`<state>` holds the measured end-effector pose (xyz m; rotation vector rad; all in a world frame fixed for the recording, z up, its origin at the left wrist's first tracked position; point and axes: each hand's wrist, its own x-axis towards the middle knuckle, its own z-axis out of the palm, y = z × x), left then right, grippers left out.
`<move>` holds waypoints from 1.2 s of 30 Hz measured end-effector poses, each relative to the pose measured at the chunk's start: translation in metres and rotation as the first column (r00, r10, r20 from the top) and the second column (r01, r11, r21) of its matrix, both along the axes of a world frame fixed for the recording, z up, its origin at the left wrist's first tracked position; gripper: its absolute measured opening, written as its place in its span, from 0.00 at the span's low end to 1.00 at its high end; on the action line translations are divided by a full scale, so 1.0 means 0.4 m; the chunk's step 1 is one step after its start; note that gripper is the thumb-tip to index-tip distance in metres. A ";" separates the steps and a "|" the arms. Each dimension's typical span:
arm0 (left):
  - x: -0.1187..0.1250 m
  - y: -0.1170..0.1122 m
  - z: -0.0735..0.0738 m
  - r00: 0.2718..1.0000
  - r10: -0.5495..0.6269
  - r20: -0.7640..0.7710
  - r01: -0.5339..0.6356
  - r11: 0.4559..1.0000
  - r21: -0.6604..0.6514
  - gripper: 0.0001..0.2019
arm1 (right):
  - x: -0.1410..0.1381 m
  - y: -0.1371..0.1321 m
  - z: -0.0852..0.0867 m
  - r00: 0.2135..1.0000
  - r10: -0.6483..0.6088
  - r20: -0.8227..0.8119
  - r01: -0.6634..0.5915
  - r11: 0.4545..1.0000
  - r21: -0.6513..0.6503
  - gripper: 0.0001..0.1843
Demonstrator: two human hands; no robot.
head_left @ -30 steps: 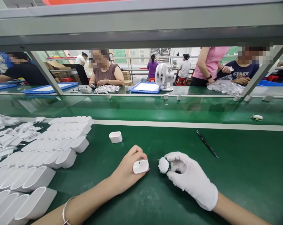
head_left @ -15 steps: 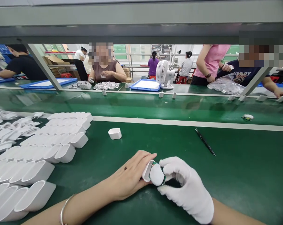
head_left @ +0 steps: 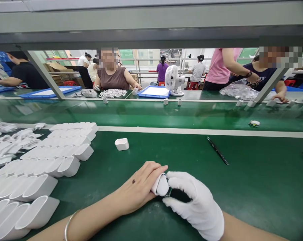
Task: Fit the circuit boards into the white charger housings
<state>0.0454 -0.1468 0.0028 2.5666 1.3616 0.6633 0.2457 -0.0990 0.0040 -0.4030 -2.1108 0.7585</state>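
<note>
My bare left hand (head_left: 138, 189) grips a small white plastic shell (head_left: 156, 185) low over the green bench mat (head_left: 254, 187). My right hand (head_left: 194, 204), in a white glove, pinches a white rounded cap (head_left: 163, 186) with a bit of green circuit board at its edge, pressed against the shell's open end. The two hands meet at the middle front of the bench. One loose white shell (head_left: 121, 144) stands alone farther back.
Rows of nested white shells (head_left: 53, 160) lie at the left, with a heap of small white parts (head_left: 6, 144) behind them. A black pen-like tool (head_left: 218, 151) lies to the right. Beyond a white stripe runs a conveyor belt (head_left: 151, 115); other people work across it beside a desk fan (head_left: 173, 80).
A second ago my hands were apart, shell in the left, cap in the right. They came together, and the cap now sits deeper against the shell's opening.
</note>
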 end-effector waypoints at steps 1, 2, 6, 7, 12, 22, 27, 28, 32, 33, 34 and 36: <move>0.001 -0.001 0.000 1.000 0.000 -0.015 0.000 1.000 0.011 0.27 | -0.002 -0.004 -0.001 1.000 0.014 -0.002 -0.014 1.000 -0.011 0.19; 0.003 -0.001 0.002 1.000 -0.002 -0.029 0.002 1.000 0.021 0.27 | -0.004 -0.008 -0.003 1.000 0.014 -0.002 -0.014 0.999 -0.044 0.19; 0.011 -0.005 0.020 0.998 -0.059 -0.006 0.059 0.997 0.050 0.25 | -0.010 -0.020 -0.033 0.999 -0.047 -0.016 0.033 0.869 -0.494 0.29; 0.013 -0.006 0.025 0.996 -0.094 0.002 0.094 0.994 0.060 0.24 | -0.012 -0.018 -0.043 0.999 -0.032 -0.036 0.003 0.790 -0.613 0.33; 0.019 -0.013 0.030 0.973 -0.225 -0.050 0.226 0.974 0.012 0.22 | -0.025 0.004 -0.049 0.952 0.235 -0.194 -0.299 0.603 -0.740 0.39; 0.032 0.000 -0.002 0.767 0.262 0.585 0.057 0.881 -0.469 0.41 | -0.024 0.023 -0.021 0.968 0.075 -0.239 -0.248 0.409 -0.878 0.35; 0.044 0.008 0.008 0.608 0.330 0.722 0.144 0.848 -0.510 0.29 | -0.023 0.027 -0.037 0.985 0.063 -0.164 -0.175 0.410 -0.895 0.38; 0.045 0.008 0.010 0.599 0.334 0.728 0.156 0.843 -0.514 0.29 | -0.023 0.026 -0.036 0.986 0.072 -0.148 -0.164 0.424 -0.891 0.36; 0.048 0.005 0.014 0.601 0.355 0.716 0.163 0.822 -0.545 0.27 | -0.023 0.019 -0.028 0.990 0.072 -0.124 -0.143 0.451 -0.881 0.29; 0.049 0.004 0.014 0.608 0.365 0.705 0.157 0.815 -0.557 0.24 | -0.023 0.018 -0.025 0.991 0.067 -0.117 -0.134 0.447 -0.884 0.27; 0.049 0.005 0.013 0.614 0.374 0.695 0.152 0.807 -0.570 0.22 | -0.024 0.016 -0.022 0.992 0.059 -0.108 -0.122 0.443 -0.888 0.24; 0.049 0.007 0.010 0.615 0.391 0.685 0.161 0.788 -0.594 0.18 | -0.027 0.014 -0.018 0.996 0.038 -0.084 -0.092 0.438 -0.894 0.20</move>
